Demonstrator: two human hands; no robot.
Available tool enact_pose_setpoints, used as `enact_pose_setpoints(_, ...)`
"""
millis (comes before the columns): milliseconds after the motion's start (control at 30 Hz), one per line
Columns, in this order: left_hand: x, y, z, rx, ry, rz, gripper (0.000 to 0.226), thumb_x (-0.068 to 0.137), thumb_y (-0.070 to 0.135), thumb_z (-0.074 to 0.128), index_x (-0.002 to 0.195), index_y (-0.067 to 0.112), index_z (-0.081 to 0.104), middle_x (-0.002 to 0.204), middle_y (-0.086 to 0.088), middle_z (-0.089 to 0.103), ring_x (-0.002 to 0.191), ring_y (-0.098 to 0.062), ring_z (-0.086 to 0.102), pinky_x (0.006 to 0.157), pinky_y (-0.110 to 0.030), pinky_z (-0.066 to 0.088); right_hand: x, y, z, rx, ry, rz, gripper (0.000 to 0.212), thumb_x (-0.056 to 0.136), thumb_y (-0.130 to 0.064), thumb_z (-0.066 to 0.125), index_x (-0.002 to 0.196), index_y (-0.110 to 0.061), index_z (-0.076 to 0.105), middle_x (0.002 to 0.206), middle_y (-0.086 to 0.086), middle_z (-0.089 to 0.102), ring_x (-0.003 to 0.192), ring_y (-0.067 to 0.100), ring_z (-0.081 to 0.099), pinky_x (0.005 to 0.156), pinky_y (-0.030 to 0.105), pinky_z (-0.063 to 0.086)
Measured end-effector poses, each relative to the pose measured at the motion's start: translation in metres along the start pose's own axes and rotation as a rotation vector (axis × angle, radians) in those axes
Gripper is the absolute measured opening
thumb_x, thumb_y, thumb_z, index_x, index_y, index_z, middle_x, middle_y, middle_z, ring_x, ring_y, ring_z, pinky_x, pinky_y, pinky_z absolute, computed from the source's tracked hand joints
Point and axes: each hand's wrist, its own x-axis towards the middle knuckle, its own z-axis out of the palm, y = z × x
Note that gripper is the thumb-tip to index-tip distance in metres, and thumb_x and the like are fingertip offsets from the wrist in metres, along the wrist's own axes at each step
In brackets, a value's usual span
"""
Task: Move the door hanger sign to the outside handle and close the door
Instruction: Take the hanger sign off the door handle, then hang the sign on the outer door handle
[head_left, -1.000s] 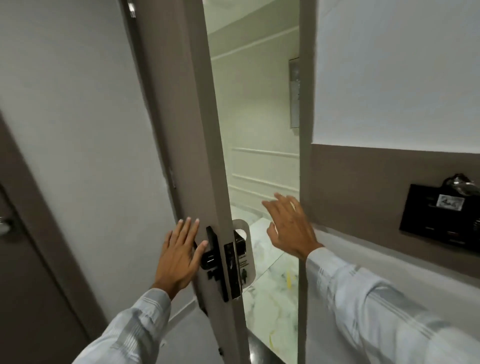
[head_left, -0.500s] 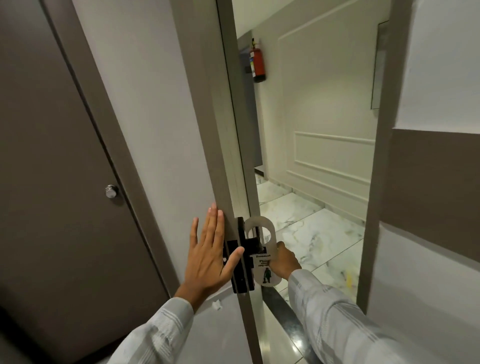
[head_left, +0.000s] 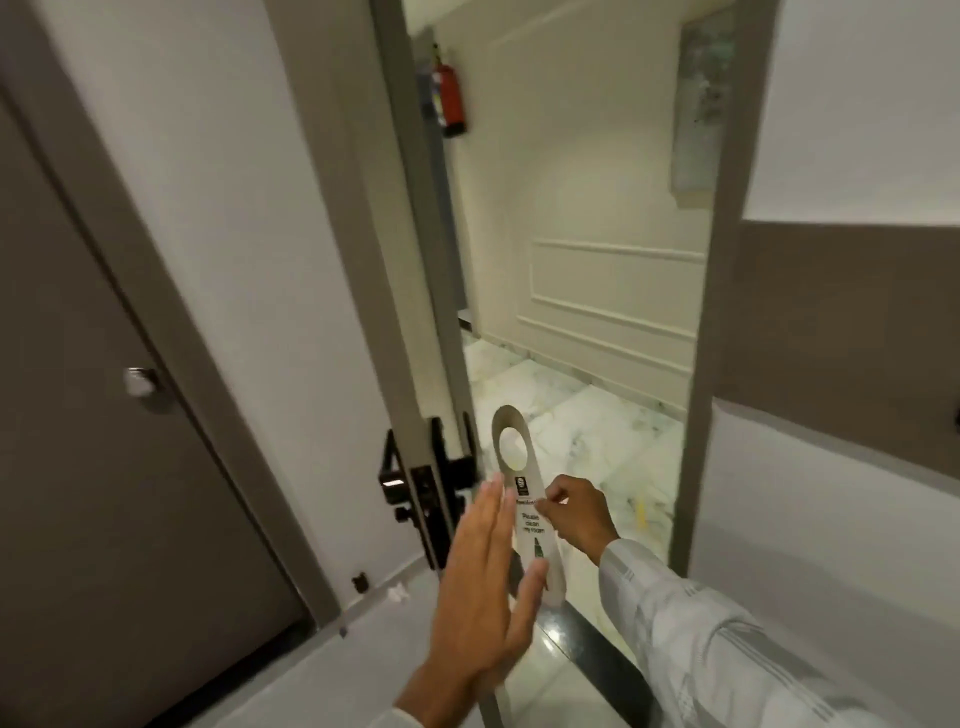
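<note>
The door stands open, seen nearly edge-on, with its black lock plate and handles on both sides. A grey door hanger sign with a round hole on top and printed text is held upright just right of the door edge, free of the handles. My right hand pinches the sign at its middle. My left hand hovers flat with fingers together in front of the sign's lower part, off the door.
A brown closet door with a round knob is at the left. The door frame and wall are at the right. Beyond lie a marble corridor floor and a red fire extinguisher.
The sign has come off the outside handle and now sits in my right hand, away from the door. My left hand has left the door face and moved right.
</note>
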Motion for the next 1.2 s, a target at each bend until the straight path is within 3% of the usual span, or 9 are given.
enact_pose_setpoints(167, -0.037, 0.042, 0.097, -0.631, -0.386, -0.548, 0.045, 0.102, 0.046, 0.039, 0.141, 0.028, 0.051, 0.147, 0.004, 0.054, 0.135, -0.01, 0.048, 0.115, -0.037, 0.037, -0.097, 0.111, -0.078, 0.399, -0.006, 0.265, 0.021, 0.085, -0.007, 0.074, 0.07, -0.012, 0.061, 0.077, 0.01, 0.072, 0.062, 0.019, 0.063, 0.057, 0.03, 0.051)
enact_pose_setpoints(267, -0.048, 0.086, 0.145, -0.955, -0.699, -0.736, 0.049, 0.099, 0.054, 0.037, 0.116, 0.022, 0.071, 0.116, -0.004, 0.075, 0.109, -0.022, 0.07, 0.095, -0.036, 0.054, -0.164, 0.159, -0.122, 0.55, 0.021, 0.38, 0.032, 0.098, -0.041, 0.061, 0.095, -0.011, 0.073, 0.101, 0.009, 0.077, 0.085, 0.024, 0.073, 0.068, 0.029, 0.058)
enact_pose_setpoints(367, -0.073, 0.149, 0.184, -0.982, -0.931, -0.705, 0.04, 0.101, 0.046, 0.043, 0.098, 0.027, 0.078, 0.103, -0.002, 0.08, 0.09, -0.018, 0.076, 0.071, -0.022, 0.059, -0.237, 0.203, -0.163, 0.581, 0.143, 0.503, 0.062, 0.103, -0.059, 0.031, 0.114, -0.015, 0.073, 0.111, 0.008, 0.075, 0.103, 0.028, 0.07, 0.08, 0.031, 0.059)
enact_pose_setpoints(500, -0.111, 0.233, 0.216, -0.949, -1.18, -0.582, 0.034, 0.101, 0.04, 0.048, 0.106, 0.02, 0.076, 0.104, -0.005, 0.079, 0.091, -0.02, 0.077, 0.073, -0.026, 0.06, -0.329, 0.248, -0.214, 0.549, 0.356, 0.535, 0.026, 0.103, -0.03, 0.05, 0.102, -0.018, 0.074, 0.11, 0.014, 0.073, 0.1, 0.032, 0.071, 0.092, 0.046, 0.058)
enact_pose_setpoints(633, -0.152, 0.326, 0.243, -0.898, -1.356, -0.446, 0.027, 0.102, 0.028, 0.052, 0.096, 0.019, 0.077, 0.096, -0.006, 0.08, 0.084, -0.018, 0.077, 0.068, -0.023, 0.059, -0.42, 0.293, -0.255, 0.551, 0.591, 0.533, 0.021, 0.096, -0.005, 0.059, 0.112, -0.003, 0.072, 0.099, 0.011, 0.073, 0.078, 0.02, 0.068, 0.064, 0.024, 0.055)
enact_pose_setpoints(733, -0.191, 0.39, 0.272, -0.831, -1.449, -0.354, 0.025, 0.102, 0.017, 0.051, 0.097, 0.011, 0.075, 0.094, -0.014, 0.079, 0.082, -0.026, 0.076, 0.072, -0.03, 0.061, -0.487, 0.334, -0.284, 0.507, 0.797, 0.599, 0.019, 0.089, 0.006, 0.065, 0.103, -0.006, 0.072, 0.096, 0.012, 0.073, 0.068, 0.016, 0.063, 0.058, 0.024, 0.048)
enact_pose_setpoints(867, -0.233, 0.458, 0.305, -0.757, -1.581, -0.22, 0.027, 0.101, 0.021, 0.052, 0.101, 0.002, 0.072, 0.1, -0.022, 0.076, 0.086, -0.034, 0.071, 0.084, -0.047, 0.057, -0.578, 0.38, -0.322, 0.522, 1.115, 0.775, 0.02, 0.084, -0.01, 0.079, 0.098, -0.011, 0.065, 0.091, 0.005, 0.066, 0.064, 0.01, 0.057, 0.055, 0.021, 0.043)
enact_pose_setpoints(1033, -0.284, 0.544, 0.334, -0.752, -1.697, -0.139, 0.025, 0.102, 0.021, 0.051, 0.102, 0.007, 0.072, 0.097, -0.018, 0.077, 0.083, -0.027, 0.072, 0.075, -0.038, 0.058, -0.668, 0.415, -0.349, 0.633, 1.068, 0.844, 0.015, 0.091, -0.023, 0.073, 0.093, -0.009, 0.07, 0.078, -0.001, 0.068, 0.067, 0.012, 0.054, 0.053, 0.022, 0.044)
enact_pose_setpoints(1200, -0.329, 0.602, 0.344, -0.732, -1.746, -0.062, 0.03, 0.097, 0.025, 0.061, 0.125, 0.017, 0.057, 0.11, -0.009, 0.072, 0.096, -0.026, 0.072, 0.079, -0.037, 0.062, -0.717, 0.439, -0.373, 0.808, 1.576, 0.83, 0.005, 0.089, -0.011, 0.073, 0.087, -0.01, 0.069, 0.074, 0.002, 0.072, 0.063, 0.016, 0.056, 0.052, 0.026, 0.046)
